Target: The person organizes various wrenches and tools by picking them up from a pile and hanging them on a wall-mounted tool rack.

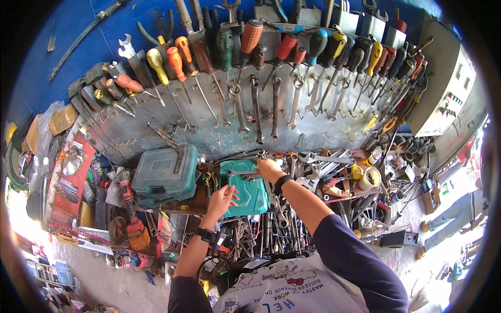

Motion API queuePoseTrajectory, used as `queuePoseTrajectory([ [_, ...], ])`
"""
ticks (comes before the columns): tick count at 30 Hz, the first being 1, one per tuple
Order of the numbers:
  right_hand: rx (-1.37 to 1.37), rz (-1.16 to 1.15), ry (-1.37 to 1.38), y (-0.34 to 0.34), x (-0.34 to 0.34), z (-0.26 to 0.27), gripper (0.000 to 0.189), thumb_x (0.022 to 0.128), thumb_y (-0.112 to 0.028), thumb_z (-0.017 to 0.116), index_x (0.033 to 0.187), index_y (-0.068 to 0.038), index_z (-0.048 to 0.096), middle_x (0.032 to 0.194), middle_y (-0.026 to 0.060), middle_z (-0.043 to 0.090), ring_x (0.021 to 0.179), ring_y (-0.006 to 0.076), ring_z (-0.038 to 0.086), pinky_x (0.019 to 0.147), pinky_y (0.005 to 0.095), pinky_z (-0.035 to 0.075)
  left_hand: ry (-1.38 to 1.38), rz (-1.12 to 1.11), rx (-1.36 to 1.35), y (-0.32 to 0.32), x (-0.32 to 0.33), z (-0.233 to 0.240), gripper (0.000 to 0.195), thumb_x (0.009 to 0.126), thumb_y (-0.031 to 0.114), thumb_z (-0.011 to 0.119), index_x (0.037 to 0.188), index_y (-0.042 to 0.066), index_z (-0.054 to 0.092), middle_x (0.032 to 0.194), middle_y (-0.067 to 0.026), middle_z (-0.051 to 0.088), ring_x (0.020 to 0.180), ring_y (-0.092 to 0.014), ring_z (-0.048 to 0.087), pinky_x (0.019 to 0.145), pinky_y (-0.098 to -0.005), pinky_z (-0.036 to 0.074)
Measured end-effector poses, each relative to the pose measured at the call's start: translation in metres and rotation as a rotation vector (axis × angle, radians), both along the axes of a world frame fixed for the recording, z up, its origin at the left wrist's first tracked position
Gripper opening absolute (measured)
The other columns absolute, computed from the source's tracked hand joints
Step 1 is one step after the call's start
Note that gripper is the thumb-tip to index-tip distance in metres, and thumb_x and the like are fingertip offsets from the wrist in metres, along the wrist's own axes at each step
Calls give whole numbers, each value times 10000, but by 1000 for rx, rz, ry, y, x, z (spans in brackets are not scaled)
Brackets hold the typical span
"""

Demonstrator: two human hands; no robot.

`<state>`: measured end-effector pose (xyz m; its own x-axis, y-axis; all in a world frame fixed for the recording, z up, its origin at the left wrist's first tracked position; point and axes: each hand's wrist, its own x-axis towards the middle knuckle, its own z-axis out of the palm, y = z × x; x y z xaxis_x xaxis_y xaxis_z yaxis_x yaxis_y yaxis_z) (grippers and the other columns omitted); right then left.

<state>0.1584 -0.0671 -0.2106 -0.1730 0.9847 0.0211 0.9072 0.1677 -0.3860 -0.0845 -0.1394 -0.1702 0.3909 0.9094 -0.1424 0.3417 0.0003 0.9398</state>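
A teal plastic tool case (248, 195) lies on the bench in front of me. Across its top rests a combination wrench (240, 172), its open jaw pointing left. My right hand (270, 170) is over the back right part of the case, fingertips at the wrench's right end and beside a ring-ended wrench (261, 153). Whether those fingers grip either one is unclear. Over the case's front left edge hovers my left hand (224, 201), with fingers apart and nothing in it. Loose combination wrenches (293, 160) and an adjustable wrench (311, 182) lie right of my right hand.
Screwdrivers (250, 37) and hung wrenches (276, 105) line the metal back panel (188, 117). Stacked grey-green cases (164, 170) and a red cordless power tool (131, 207) stand left. A white tub (370, 178) sits right. Many tools fill the space below the bench. A person's legs (450, 219) appear far right.
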Motion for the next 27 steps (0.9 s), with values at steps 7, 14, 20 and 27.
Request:
queuePoseTrajectory([
  [7,78,102,-195,17,20,-46,298,746,-255,652,913,-18,580,809,188,639,812,363,617,750,442,482,-94,-30,-88,-5,-7,-6,460,966,429,405,929,5,579,760,-78,655,581,-146,644,541,-249,493],
  [14,-49,151,-261,4,34,-8,313,652,-293,739,855,-67,663,874,156,670,872,322,637,778,425,477,-134,-10,-143,2,-8,-3,439,972,407,400,920,13,589,751,-72,648,581,-143,643,547,-239,500],
  [20,-91,42,321,9,65,-12,253,673,-280,728,799,-61,712,756,144,676,725,308,655,680,388,514,-180,5,-160,9,-14,6,454,968,420,405,924,9,593,755,-77,650,576,-145,643,539,-243,494],
  [27,-119,-19,756,13,106,-20,181,729,-36,640,903,-7,679,775,108,682,726,188,652,644,321,508,-145,-19,-151,20,-4,13,443,970,409,407,937,11,598,754,-76,651,575,-147,644,540,-245,492],
])
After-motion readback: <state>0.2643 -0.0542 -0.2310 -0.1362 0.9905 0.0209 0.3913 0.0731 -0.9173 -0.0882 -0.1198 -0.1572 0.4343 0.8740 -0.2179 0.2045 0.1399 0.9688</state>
